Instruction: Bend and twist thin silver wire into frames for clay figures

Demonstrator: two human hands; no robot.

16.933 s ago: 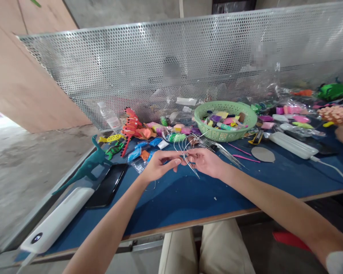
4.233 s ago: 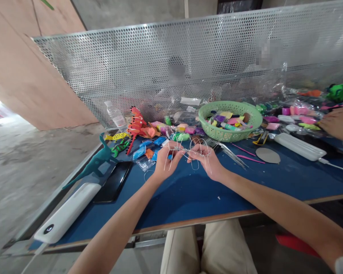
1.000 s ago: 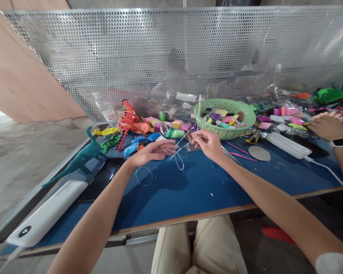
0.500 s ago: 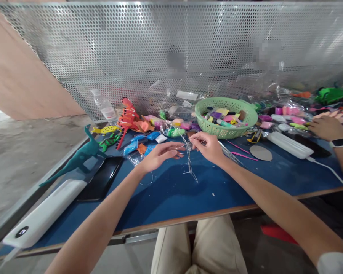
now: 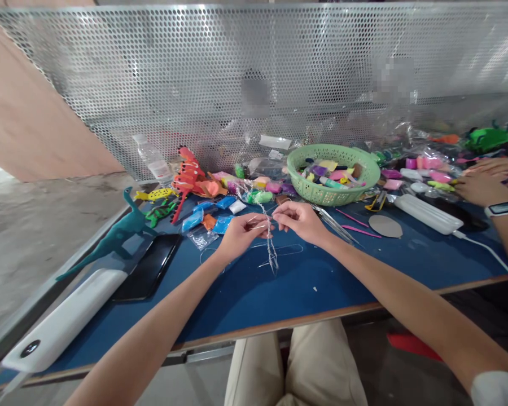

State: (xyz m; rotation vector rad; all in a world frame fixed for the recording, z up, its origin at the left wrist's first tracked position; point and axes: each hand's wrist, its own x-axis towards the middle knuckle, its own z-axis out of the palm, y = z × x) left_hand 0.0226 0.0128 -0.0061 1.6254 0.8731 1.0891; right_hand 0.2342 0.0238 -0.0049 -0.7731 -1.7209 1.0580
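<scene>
Over the blue table (image 5: 305, 282), my left hand (image 5: 240, 234) and my right hand (image 5: 301, 221) meet, both pinched on a thin twisted wire frame (image 5: 271, 251). The frame's twisted stem hangs down between the hands toward the table, with loose loops spreading sideways. A small wire loop lies on the table under my left wrist. Both hands are closed on the wire's upper end.
A green basket (image 5: 366, 176) of clay packets stands behind the hands. Clay dinosaurs (image 5: 118, 235), clay bags, a black phone (image 5: 146, 272) and a white power bank (image 5: 63, 321) lie left. Another person's hands (image 5: 485, 180) and a second power bank (image 5: 427, 213) are right. A perforated metal screen (image 5: 254, 73) closes the back.
My left hand has closed onto the wire frame, which it was only reaching for a second ago. Both hands drew together, and the frame's stem now hangs lower.
</scene>
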